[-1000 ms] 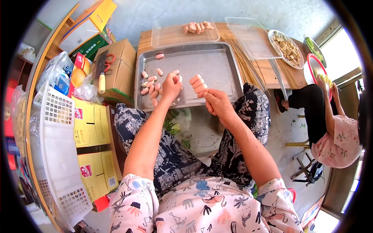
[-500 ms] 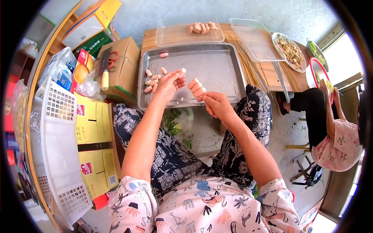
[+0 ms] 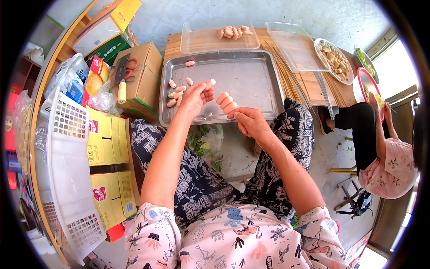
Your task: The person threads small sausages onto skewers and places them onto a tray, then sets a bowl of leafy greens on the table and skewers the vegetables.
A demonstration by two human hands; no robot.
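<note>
My left hand (image 3: 195, 99) is closed, pinching a small pink sausage (image 3: 212, 82) between thumb and fingertips over the metal tray (image 3: 251, 67). Facing it, my right hand (image 3: 251, 120) is closed at the near end of a skewer of sausages (image 3: 227, 103). Several short sausages sit on that skewer in a row; the stick itself is almost wholly hidden. A gap separates the two hands. Loose sausages (image 3: 172, 102) lie at the tray's left side, near my left wrist, and a single sausage (image 3: 190, 63) lies farther back.
Behind the tray stands a clear plastic container (image 3: 197, 38) with finished-looking sausage skewers. To the right are bamboo sticks (image 3: 291, 83), another clear container (image 3: 291, 45) and a plate of food pieces (image 3: 337, 61). A cardboard box (image 3: 145, 74) holds scissors and a knife. A co-worker (image 3: 380, 170) sits at right.
</note>
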